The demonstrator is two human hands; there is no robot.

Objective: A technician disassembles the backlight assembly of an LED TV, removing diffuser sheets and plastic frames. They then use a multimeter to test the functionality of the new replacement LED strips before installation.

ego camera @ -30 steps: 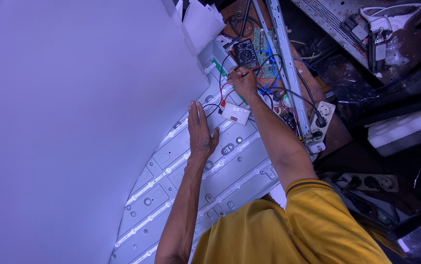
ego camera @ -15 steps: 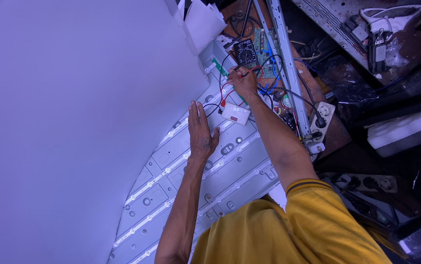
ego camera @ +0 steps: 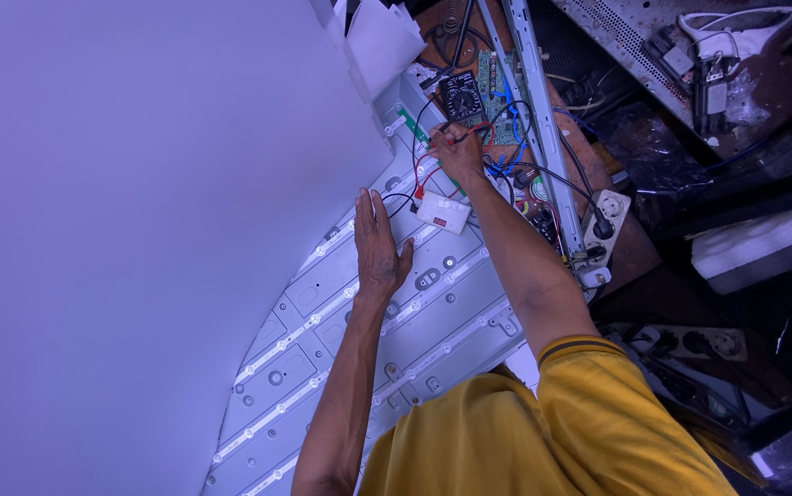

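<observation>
The left hand (ego camera: 379,246) lies flat, fingers open, on the white backlight panel (ego camera: 433,321), whose long axis runs 7 to 1 o'clock. The right hand (ego camera: 458,152), fingers closed, pinches red and black probe leads (ego camera: 433,165) beside the black multimeter (ego camera: 461,95) at 12 o'clock.

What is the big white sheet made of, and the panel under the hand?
The big white sheet looks like thin matte plastic: it glows evenly and curves upward. The panel under the left hand seems white-painted metal, with pressed ribs and screw holes.

Left hand (ego camera: 379,246) marginally lower on the backlight panel (ego camera: 433,321).
</observation>
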